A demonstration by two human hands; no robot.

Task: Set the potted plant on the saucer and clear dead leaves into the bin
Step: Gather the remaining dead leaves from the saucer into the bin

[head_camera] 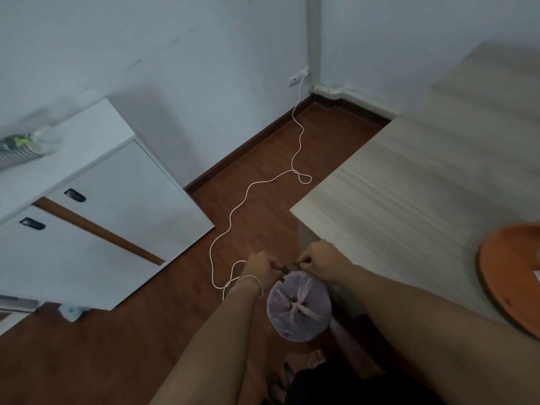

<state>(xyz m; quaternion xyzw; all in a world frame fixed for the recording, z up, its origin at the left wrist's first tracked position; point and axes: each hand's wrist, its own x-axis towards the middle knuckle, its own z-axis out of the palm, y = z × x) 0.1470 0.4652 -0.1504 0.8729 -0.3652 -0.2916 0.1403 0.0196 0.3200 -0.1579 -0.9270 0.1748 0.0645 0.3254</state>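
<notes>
A small round bin [299, 309] lined with a pale pink bag stands on the floor beside the table corner. A few dark dead leaves lie inside it. Both my hands hover just above its far rim. My left hand [261, 271] and my right hand [319, 263] each pinch dark dead leaves [285, 270] between the fingertips, close together. An orange saucer [508, 276] lies on the table at the right edge, partly cut off. The potted plant is out of view.
The light wooden table [423, 176] fills the right side. A white cabinet [96, 217] stands at the left. A white cable [248, 194] snakes across the brown floor from a wall socket to near the bin. My feet show below the bin.
</notes>
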